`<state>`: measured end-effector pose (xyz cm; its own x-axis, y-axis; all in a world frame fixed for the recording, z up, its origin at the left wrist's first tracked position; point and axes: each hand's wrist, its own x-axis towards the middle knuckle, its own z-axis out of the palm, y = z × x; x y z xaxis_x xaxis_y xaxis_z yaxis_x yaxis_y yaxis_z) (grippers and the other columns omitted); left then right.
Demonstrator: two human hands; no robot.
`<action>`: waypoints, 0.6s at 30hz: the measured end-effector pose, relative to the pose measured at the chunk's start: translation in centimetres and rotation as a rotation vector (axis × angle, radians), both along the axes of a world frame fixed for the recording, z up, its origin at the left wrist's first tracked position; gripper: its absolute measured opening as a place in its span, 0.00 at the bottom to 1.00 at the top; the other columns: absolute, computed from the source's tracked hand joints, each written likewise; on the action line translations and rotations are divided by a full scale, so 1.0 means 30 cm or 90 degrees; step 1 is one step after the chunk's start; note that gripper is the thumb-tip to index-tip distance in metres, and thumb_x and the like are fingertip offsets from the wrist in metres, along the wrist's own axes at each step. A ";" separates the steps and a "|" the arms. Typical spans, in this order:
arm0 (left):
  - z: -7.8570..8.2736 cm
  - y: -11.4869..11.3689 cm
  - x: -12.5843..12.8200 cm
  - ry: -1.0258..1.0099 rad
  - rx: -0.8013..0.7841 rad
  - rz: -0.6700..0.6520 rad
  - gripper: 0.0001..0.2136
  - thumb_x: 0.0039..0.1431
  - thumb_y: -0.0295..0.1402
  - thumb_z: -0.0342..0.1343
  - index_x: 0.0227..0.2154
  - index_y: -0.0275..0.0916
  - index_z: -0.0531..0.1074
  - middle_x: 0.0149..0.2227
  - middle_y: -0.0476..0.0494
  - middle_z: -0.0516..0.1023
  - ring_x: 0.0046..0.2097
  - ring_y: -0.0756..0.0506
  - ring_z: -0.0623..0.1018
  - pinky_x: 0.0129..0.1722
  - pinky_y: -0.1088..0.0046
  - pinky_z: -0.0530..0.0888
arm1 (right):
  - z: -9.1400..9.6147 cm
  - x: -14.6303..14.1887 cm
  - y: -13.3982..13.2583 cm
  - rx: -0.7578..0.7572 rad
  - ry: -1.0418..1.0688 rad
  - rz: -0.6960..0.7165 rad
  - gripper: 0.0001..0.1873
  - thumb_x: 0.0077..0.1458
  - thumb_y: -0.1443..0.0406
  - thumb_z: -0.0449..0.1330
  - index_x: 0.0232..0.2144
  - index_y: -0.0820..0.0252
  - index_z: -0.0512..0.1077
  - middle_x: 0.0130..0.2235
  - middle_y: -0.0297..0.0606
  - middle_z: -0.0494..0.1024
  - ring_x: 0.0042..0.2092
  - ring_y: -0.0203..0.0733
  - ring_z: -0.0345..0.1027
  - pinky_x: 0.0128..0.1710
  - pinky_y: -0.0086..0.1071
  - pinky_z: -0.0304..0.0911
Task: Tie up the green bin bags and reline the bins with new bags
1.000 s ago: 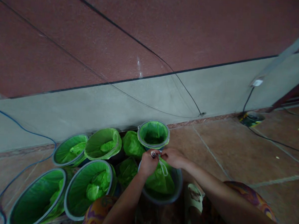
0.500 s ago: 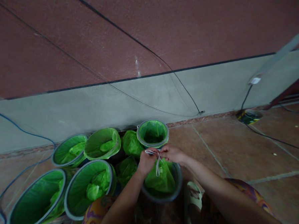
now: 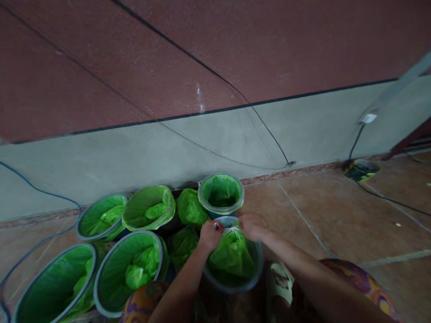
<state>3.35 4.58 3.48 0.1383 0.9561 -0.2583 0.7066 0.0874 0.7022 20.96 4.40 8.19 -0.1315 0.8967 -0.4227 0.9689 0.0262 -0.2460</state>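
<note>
Head view: gripping, with left hand (image 3: 211, 234) and right hand (image 3: 252, 226) clenched, white drawstring (image 3: 233, 230) of translucent green bag (image 3: 232, 259) inside gray-rimmed bucket (image 3: 231, 290). Located just before green-lined bucket (image 3: 220, 211) near the wall (image 3: 111, 151), right of other lined buckets (image 3: 111, 281) on tiled floor (image 3: 342, 216).

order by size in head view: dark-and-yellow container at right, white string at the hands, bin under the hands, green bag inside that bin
Largest: bin
Next: green bag
Then: dark-and-yellow container
Smallest: white string, partly hidden

The container looks farther off, so its true size against the bag is unsure.
</note>
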 end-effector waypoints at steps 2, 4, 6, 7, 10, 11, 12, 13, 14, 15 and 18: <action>-0.003 0.002 -0.006 0.030 -0.008 -0.019 0.09 0.52 0.23 0.54 0.29 0.38 0.80 0.32 0.43 0.83 0.37 0.45 0.79 0.40 0.71 0.72 | -0.008 0.010 -0.004 -0.003 0.024 0.021 0.17 0.54 0.70 0.55 0.45 0.63 0.77 0.45 0.51 0.81 0.48 0.55 0.75 0.46 0.40 0.68; -0.004 0.004 -0.008 0.043 -0.015 -0.022 0.09 0.54 0.23 0.54 0.31 0.36 0.80 0.33 0.42 0.83 0.38 0.45 0.79 0.41 0.70 0.73 | -0.019 0.012 -0.014 0.019 0.063 0.068 0.27 0.51 0.69 0.59 0.56 0.59 0.71 0.53 0.49 0.77 0.54 0.53 0.72 0.51 0.39 0.66; -0.007 0.004 -0.008 0.048 -0.021 -0.022 0.09 0.55 0.24 0.53 0.31 0.36 0.80 0.33 0.43 0.82 0.38 0.46 0.79 0.41 0.71 0.72 | -0.043 0.005 -0.031 0.025 0.094 0.121 0.44 0.43 0.68 0.66 0.64 0.56 0.61 0.62 0.49 0.68 0.60 0.54 0.65 0.57 0.39 0.62; -0.010 0.002 -0.007 0.047 -0.023 -0.024 0.10 0.55 0.24 0.53 0.31 0.36 0.80 0.32 0.43 0.82 0.38 0.46 0.79 0.41 0.71 0.72 | -0.061 -0.002 -0.040 0.019 0.101 0.139 0.51 0.38 0.68 0.69 0.66 0.57 0.58 0.65 0.51 0.64 0.62 0.56 0.61 0.59 0.40 0.60; -0.032 -0.008 -0.004 0.037 -0.022 -0.036 0.10 0.54 0.23 0.52 0.29 0.38 0.79 0.30 0.45 0.81 0.39 0.46 0.79 0.43 0.72 0.72 | -0.121 -0.025 -0.068 -0.016 0.091 0.132 0.49 0.34 0.73 0.68 0.62 0.60 0.64 0.60 0.53 0.69 0.60 0.60 0.63 0.59 0.45 0.60; -0.043 -0.014 -0.004 0.021 -0.022 -0.040 0.09 0.53 0.24 0.54 0.28 0.38 0.79 0.29 0.45 0.81 0.40 0.45 0.79 0.43 0.71 0.72 | -0.138 -0.031 -0.073 -0.025 0.086 0.120 0.40 0.35 0.76 0.65 0.56 0.60 0.72 0.54 0.51 0.76 0.57 0.59 0.68 0.56 0.45 0.63; -0.054 -0.020 -0.004 -0.004 -0.025 -0.043 0.07 0.51 0.25 0.56 0.28 0.39 0.79 0.29 0.45 0.80 0.40 0.44 0.79 0.44 0.70 0.72 | -0.151 -0.035 -0.075 -0.032 0.082 0.105 0.30 0.36 0.78 0.62 0.46 0.61 0.77 0.47 0.49 0.80 0.52 0.58 0.72 0.52 0.44 0.66; -0.064 -0.026 -0.004 -0.034 -0.032 -0.044 0.06 0.48 0.26 0.59 0.30 0.39 0.79 0.29 0.45 0.80 0.41 0.42 0.79 0.45 0.68 0.72 | -0.159 -0.037 -0.074 -0.037 0.084 0.086 0.22 0.37 0.79 0.60 0.37 0.61 0.80 0.39 0.47 0.82 0.46 0.56 0.75 0.48 0.42 0.68; -0.072 -0.032 -0.005 -0.071 -0.042 -0.045 0.09 0.44 0.27 0.63 0.32 0.39 0.79 0.31 0.44 0.81 0.42 0.40 0.79 0.47 0.66 0.72 | -0.162 -0.037 -0.069 -0.038 0.094 0.068 0.15 0.38 0.79 0.59 0.29 0.61 0.79 0.34 0.45 0.81 0.42 0.54 0.76 0.43 0.41 0.68; -0.076 -0.037 -0.007 -0.112 -0.053 -0.042 0.15 0.40 0.27 0.66 0.36 0.39 0.79 0.33 0.43 0.81 0.43 0.38 0.79 0.48 0.63 0.72 | -0.159 -0.035 -0.062 -0.033 0.114 0.053 0.11 0.39 0.78 0.59 0.24 0.61 0.77 0.30 0.44 0.80 0.39 0.52 0.75 0.40 0.39 0.68; -0.066 -0.052 -0.010 -0.238 -0.093 -0.078 0.29 0.32 0.30 0.71 0.45 0.39 0.76 0.42 0.39 0.80 0.48 0.36 0.77 0.53 0.57 0.69 | -0.132 -0.023 -0.033 0.014 0.244 0.016 0.08 0.44 0.74 0.58 0.21 0.60 0.74 0.29 0.40 0.78 0.35 0.45 0.72 0.37 0.34 0.64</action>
<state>3.04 3.03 1.50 0.3582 0.8839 -0.3006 0.4167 0.1367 0.8987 20.27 3.41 4.23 -0.2982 0.8995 -0.3194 0.8060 0.0581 -0.5891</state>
